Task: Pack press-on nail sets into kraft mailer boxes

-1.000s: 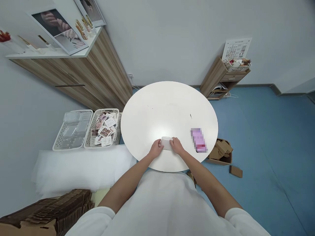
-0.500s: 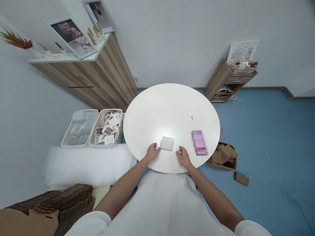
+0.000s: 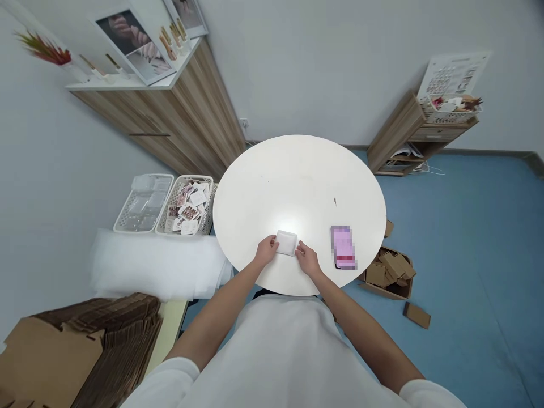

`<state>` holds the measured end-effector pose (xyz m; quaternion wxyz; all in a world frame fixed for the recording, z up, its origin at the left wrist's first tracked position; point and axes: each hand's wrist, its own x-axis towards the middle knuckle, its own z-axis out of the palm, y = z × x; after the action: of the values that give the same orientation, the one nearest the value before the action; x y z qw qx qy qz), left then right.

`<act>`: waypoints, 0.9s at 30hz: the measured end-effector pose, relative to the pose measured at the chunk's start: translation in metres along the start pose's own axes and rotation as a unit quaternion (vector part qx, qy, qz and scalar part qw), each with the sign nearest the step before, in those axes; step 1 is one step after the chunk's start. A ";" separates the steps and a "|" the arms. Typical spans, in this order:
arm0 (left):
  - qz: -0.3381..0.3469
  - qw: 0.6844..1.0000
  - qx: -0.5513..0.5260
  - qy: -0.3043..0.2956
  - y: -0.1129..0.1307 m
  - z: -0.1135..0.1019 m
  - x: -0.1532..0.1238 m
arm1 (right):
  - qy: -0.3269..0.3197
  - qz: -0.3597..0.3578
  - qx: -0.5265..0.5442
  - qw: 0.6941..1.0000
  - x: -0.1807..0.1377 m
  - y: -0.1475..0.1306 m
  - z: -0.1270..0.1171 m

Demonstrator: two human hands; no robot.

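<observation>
On the white round table (image 3: 255, 187), near its front edge, lies a small flat white packet (image 3: 286, 242) that looks wrapped in thin foam sheet. My left hand (image 3: 266, 250) pinches the packet's left edge between thumb and fingers. At the opposite edge, my right hand (image 3: 307, 258) has its fingers curled onto the packet's right side. What is inside the wrapping cannot be made out. A blurred pink-purple phone-like object (image 3: 343, 247) rests to the right of my right hand.
Left of the table are a basket of small printed packs (image 3: 189, 209), a basket of clear boxes (image 3: 144, 204), white foam sheets (image 3: 161, 263) and stacked flat cardboard (image 3: 114, 340). On the floor at right stands a carton of small brown boxes (image 3: 389, 272), with one loose box (image 3: 417, 315) beside it.
Both hands have closed in on the packet, the right hand moving left to reach its edge. The packet appears straighter. The camera view has shifted slightly.
</observation>
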<state>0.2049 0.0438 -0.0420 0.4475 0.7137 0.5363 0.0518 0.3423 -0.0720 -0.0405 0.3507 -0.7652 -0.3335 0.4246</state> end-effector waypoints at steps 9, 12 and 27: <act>-0.040 0.993 -0.086 0.071 -0.006 0.005 -0.007 | -0.052 -0.006 0.004 0.999 0.000 -0.014 0.010; -0.001 0.993 -0.085 0.083 -0.011 0.001 -0.011 | -0.064 -0.003 0.008 0.998 -0.001 -0.019 0.017; 0.036 0.982 -0.107 0.150 -0.081 -0.110 0.032 | -0.082 0.001 0.024 0.996 0.077 -0.104 0.128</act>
<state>0.0995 0.1355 -0.0457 0.4339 0.6646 0.5627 0.2310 0.2387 0.0776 -0.0378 0.3402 -0.7195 -0.3499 0.4941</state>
